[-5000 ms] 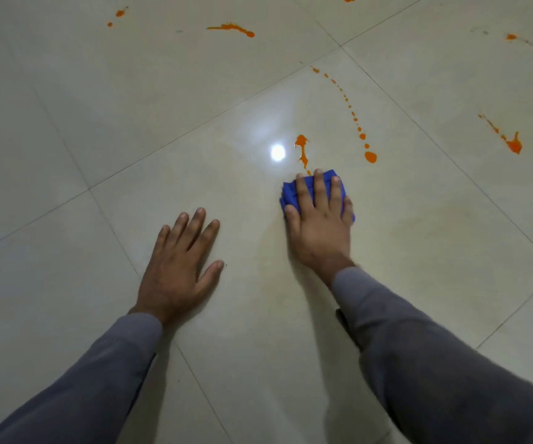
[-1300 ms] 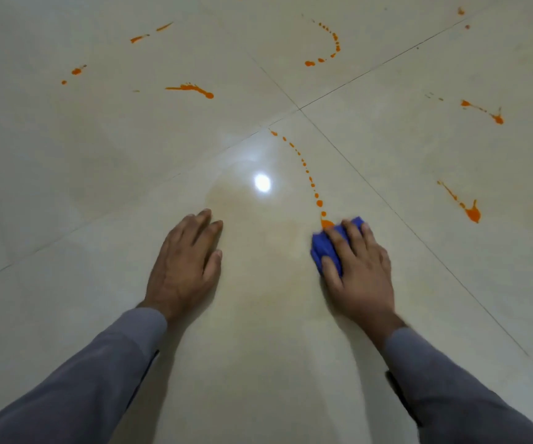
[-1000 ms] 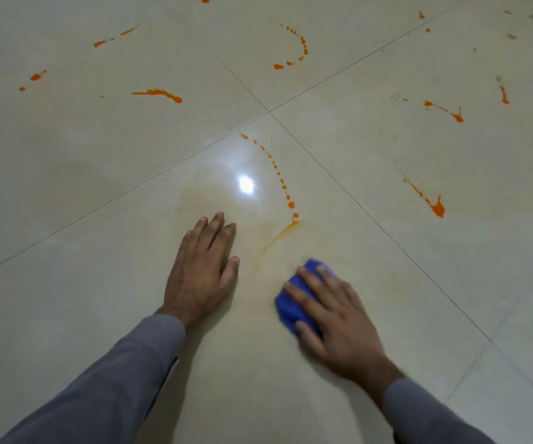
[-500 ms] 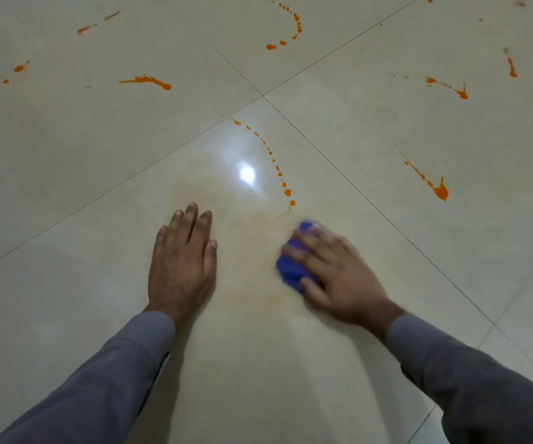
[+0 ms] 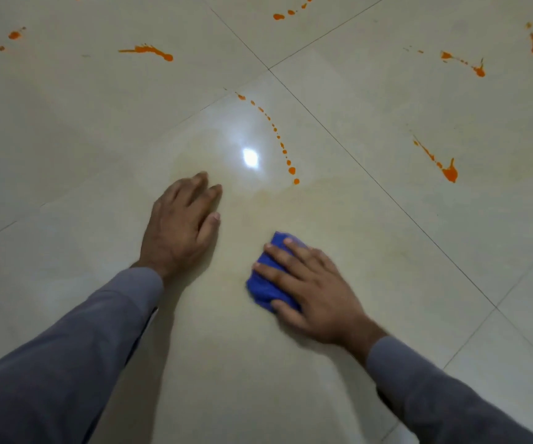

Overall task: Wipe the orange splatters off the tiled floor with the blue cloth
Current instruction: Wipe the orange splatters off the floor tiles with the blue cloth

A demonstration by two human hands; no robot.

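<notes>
My right hand (image 5: 313,290) presses the folded blue cloth (image 5: 266,283) flat on the cream tiled floor (image 5: 66,139), fingers spread over it. My left hand (image 5: 180,222) rests palm down on the tile beside it, holding nothing. A dotted orange trail (image 5: 274,129) curves away beyond both hands, ending near a light reflection. Other orange splatters lie farther off: a streak (image 5: 148,52) at the upper left, a blob with a tail (image 5: 444,166) at the right, and a streak (image 5: 465,64) at the upper right. A faint yellowish smear (image 5: 268,197) covers the tile between the hands and the trail.
Dark grout lines (image 5: 371,177) cross the glossy floor diagonally. More orange drops (image 5: 286,13) sit at the top edge and spots (image 5: 12,36) at the far left. My grey sleeves (image 5: 76,354) reach in from the bottom.
My right hand has drawn the cloth back toward me, away from the end of the dotted trail. The lowest drop of the trail was wiped into a faint smear. My left hand has shifted slightly.
</notes>
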